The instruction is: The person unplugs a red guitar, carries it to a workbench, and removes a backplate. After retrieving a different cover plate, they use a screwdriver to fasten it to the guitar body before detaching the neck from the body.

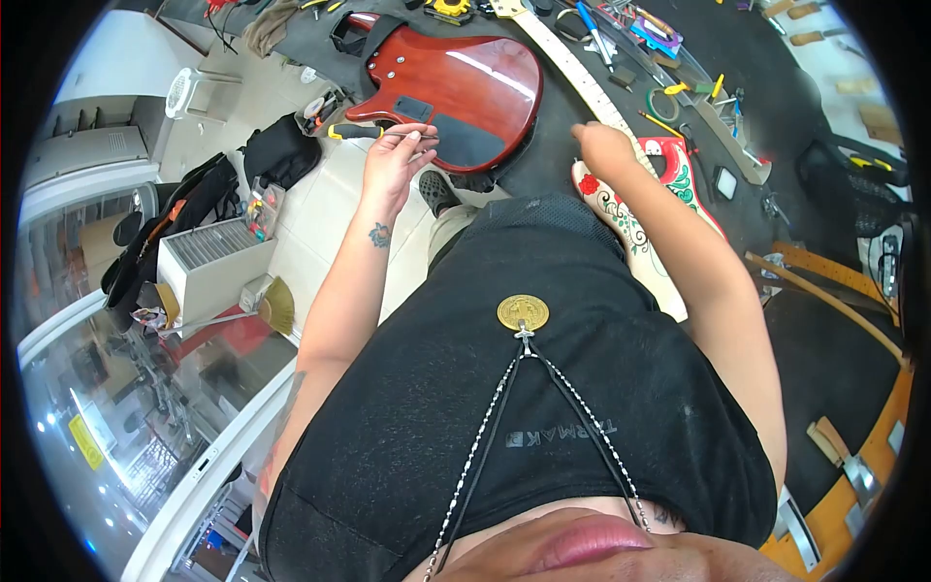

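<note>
My left hand pinches a screwdriver by its shaft, the yellow and black handle pointing left. Just beyond it a glossy red-brown electric guitar lies back up, with dark cover plates and a black strap. My right hand is closed above the edge of a cream guitar painted with red flowers and green scrolls. Whatever its fingers hold, if anything, is hidden. The painted guitar's pale neck runs away toward the top, and my right forearm covers part of its body.
Loose tools, a green tape roll and a metal straightedge crowd the dark bench at right. A yellow tape measure sits at the far edge. On the floor at left stand a white stool, a black bag and a white box.
</note>
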### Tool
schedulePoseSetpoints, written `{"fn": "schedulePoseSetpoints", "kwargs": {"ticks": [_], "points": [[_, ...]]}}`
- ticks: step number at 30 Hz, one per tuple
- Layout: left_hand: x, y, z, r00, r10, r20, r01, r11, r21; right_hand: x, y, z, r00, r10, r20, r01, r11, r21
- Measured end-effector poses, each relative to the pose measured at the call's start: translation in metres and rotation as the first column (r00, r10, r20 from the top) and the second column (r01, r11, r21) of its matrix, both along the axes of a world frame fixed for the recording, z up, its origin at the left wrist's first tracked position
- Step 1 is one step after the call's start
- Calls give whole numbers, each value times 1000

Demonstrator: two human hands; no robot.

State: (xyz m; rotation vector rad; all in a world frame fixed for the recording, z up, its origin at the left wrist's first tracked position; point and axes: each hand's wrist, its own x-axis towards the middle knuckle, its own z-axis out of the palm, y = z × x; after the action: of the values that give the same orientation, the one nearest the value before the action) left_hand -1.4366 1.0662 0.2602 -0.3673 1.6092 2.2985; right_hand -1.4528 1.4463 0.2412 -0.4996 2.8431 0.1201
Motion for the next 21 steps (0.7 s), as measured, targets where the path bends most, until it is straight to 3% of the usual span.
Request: {"fn": "schedulePoseSetpoints", "kwargs": {"ticks": [1,2,3,4,5,6,10,11,14,21], "points": [[3,2,1,1000,14,10,-15,998,68,-5,-10,18,996,-79,41,87,962,-260],[5,5,1,1000,20,12,-21,997,73,-8,-22,28,984,-147,104,179,849,-497],[6,9,3,999,10,34,-17,978,209,-10,-34,29,954,-159,254,297,612,-733],[4,14,7,999,-5,49,-12,939,343,-14,-48,32,913,-119,390,407,302,-862],[3,22,15,999,-4,38,-9,937,348,-9,-66,52,888,-29,459,459,-7,-888],[5,32,28,999,0,39,-16,904,427,-5,-80,73,883,47,468,470,-141,-872],[3,65,79,1000,31,3,-26,785,619,12,-112,121,927,136,348,373,-408,-833],[2,71,90,999,45,-16,-24,750,661,13,-115,126,929,145,340,370,-401,-838],[4,78,114,997,55,-54,-7,755,656,14,-116,133,947,97,305,309,-527,-792],[10,83,119,992,56,-112,30,763,646,17,-115,137,965,15,260,238,-460,-855]]}}
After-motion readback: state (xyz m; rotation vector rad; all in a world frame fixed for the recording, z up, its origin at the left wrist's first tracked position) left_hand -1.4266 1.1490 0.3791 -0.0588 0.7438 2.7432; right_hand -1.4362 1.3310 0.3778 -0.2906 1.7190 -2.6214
